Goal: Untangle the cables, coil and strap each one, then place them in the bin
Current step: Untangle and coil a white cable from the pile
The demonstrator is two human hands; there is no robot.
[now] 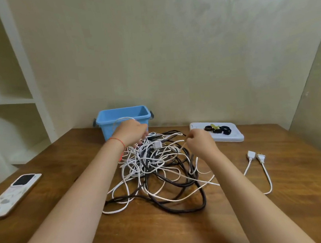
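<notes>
I see left hand [131, 132] curled into cable tangle [155, 169], gripping white strands | right hand [199, 142] pinching one white cable [183, 145] | bin [123, 117] just beyond left fingers

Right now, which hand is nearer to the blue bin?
Left. The left hand is up against the front of the blue bin, overlapping its wall in view. The right hand is farther right, over the cable tangle.
</notes>
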